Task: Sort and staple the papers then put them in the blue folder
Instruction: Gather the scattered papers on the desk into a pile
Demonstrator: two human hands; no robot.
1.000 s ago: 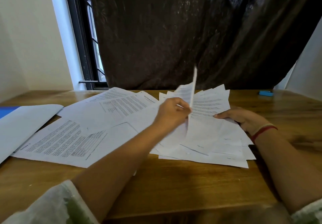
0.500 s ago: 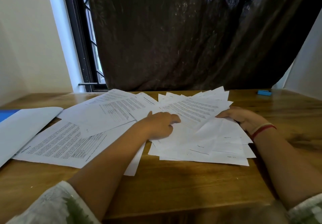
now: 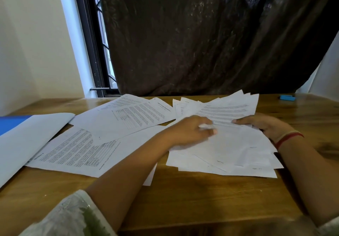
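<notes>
Over the counter (image 3: 183,199), left hand (image 3: 190,133) is pinching one sheet (image 3: 205,126); right hand (image 3: 266,125) is gripping the papers (image 3: 229,149). Peel singly, checking page numbers.

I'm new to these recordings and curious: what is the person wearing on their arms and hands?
The left hand and right hand are ungloved. The right wrist carries a red thread band beside a pale one. The left sleeve is white with green print; the right sleeve looks white.
</notes>
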